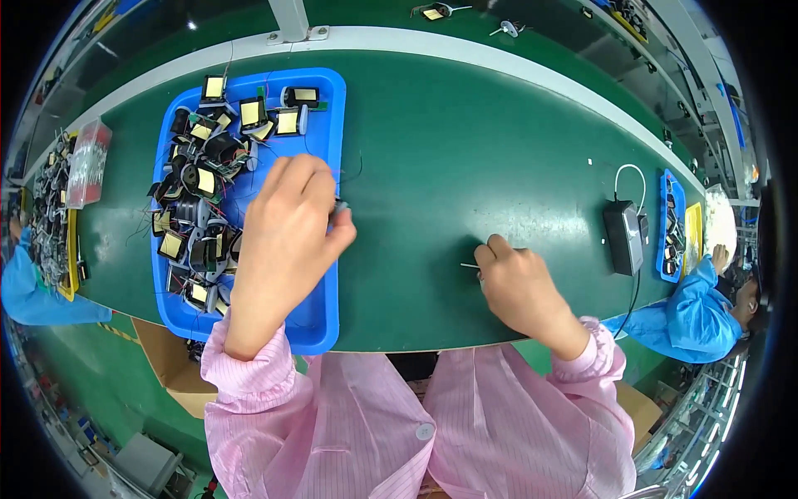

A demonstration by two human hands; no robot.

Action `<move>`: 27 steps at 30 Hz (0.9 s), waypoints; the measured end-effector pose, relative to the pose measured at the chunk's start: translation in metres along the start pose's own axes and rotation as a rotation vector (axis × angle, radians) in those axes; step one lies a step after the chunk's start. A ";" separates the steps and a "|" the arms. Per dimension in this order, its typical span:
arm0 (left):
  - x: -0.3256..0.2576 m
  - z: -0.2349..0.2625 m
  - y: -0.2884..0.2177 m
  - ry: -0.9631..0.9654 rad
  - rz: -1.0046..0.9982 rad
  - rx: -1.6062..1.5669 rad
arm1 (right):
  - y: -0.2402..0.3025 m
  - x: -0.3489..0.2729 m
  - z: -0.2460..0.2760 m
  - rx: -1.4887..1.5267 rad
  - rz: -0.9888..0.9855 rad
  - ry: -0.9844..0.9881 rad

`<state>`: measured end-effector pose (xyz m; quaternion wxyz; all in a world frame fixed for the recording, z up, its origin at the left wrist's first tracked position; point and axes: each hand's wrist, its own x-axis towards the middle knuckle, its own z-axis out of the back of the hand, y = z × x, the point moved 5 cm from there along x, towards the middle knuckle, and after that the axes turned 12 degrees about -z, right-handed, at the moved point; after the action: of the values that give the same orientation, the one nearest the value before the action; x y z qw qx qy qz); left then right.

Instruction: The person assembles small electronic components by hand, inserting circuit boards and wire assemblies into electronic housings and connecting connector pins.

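Observation:
My left hand (pixel 287 229) is over the right side of a blue tray (pixel 328 320). Its thumb and fingers close on a small dark grey part (pixel 338 208), mostly hidden by the fingers. Several black components (pixel 199 212) with pale yellow square pads and thin wires lie heaped in the tray. To the right, my right hand (pixel 519 283) is low over the green table (pixel 416 208), its fingers curled in a pinch. From them a thin whitish rod (pixel 470 265) points left; the rest of it is inside the hand.
A black adapter box (pixel 623 237) with a cable stands on the right of the table. Farther right are a smaller blue tray (pixel 672 224) and a person in blue (pixel 698 316). At the far left are a clear plastic box (pixel 88 164) and another person's blue sleeve (pixel 41 287).

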<state>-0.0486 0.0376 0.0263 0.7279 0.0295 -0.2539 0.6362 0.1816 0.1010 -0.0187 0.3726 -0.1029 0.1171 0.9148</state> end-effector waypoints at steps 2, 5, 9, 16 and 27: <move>0.002 -0.003 -0.002 0.043 0.025 -0.206 | -0.002 0.000 -0.005 0.000 -0.058 -0.022; 0.001 -0.008 -0.004 -0.022 0.128 -0.471 | -0.002 0.006 -0.001 0.049 -0.008 -0.058; 0.002 -0.016 -0.001 -0.110 0.153 -0.622 | 0.007 0.017 0.033 0.519 0.143 -0.106; 0.002 -0.026 -0.004 -0.014 0.284 -1.071 | 0.015 0.049 0.030 2.050 0.403 0.061; 0.003 -0.036 -0.025 0.019 0.068 -1.049 | 0.025 0.053 0.011 1.957 0.236 -0.054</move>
<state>-0.0132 0.0487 0.0027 0.6260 -0.3532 -0.5324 0.4471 0.1257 0.1217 -0.0192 0.2024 0.2840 0.8234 0.4476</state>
